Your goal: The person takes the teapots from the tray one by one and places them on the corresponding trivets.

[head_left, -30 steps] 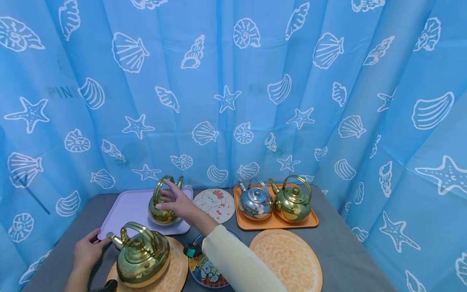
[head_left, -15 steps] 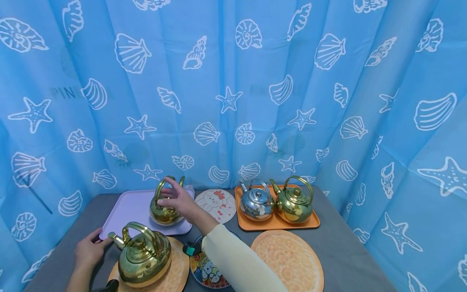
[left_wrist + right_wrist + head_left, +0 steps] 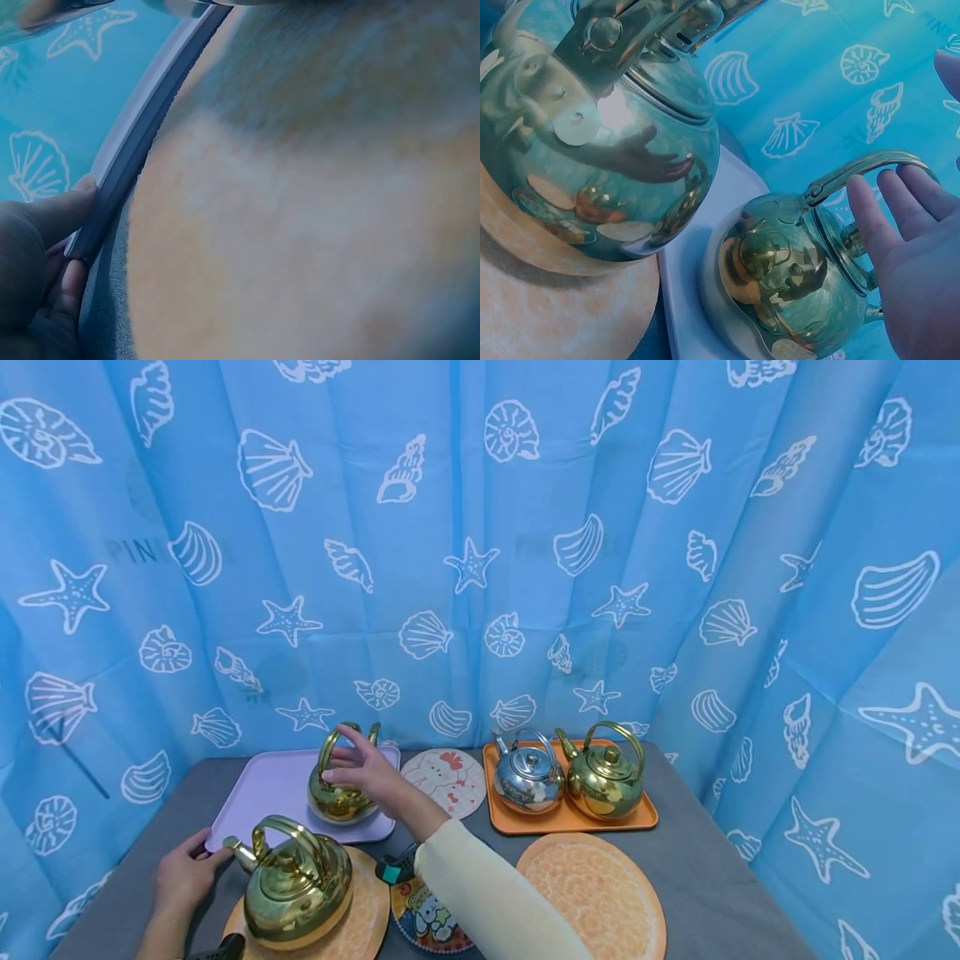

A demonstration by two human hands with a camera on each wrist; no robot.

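Note:
My left hand [image 3: 180, 878] pinches the near left corner of a lilac tray [image 3: 262, 785]. In the left wrist view the thumb lies on the tray's rim [image 3: 124, 150] and a finger sits under it. A small gold kettle [image 3: 333, 802] stands on the tray's right part. My right hand [image 3: 378, 781] is at that kettle with straight, spread fingers. In the right wrist view the fingertips overlap the arched handle [image 3: 862, 166], uncurled. A larger gold kettle [image 3: 292, 893] stands in front of the tray, on a round orange-patterned mat [image 3: 367, 918].
An orange tray [image 3: 517, 823] at the back right bears a silver kettle [image 3: 527, 781] and another gold kettle [image 3: 603, 785]. Round mats lie about: a rabbit one [image 3: 446, 781], a cartoon one [image 3: 431, 914] partly under the right sleeve, and an orange-patterned one [image 3: 592, 893]. A shell-print curtain [image 3: 465, 610] hangs behind.

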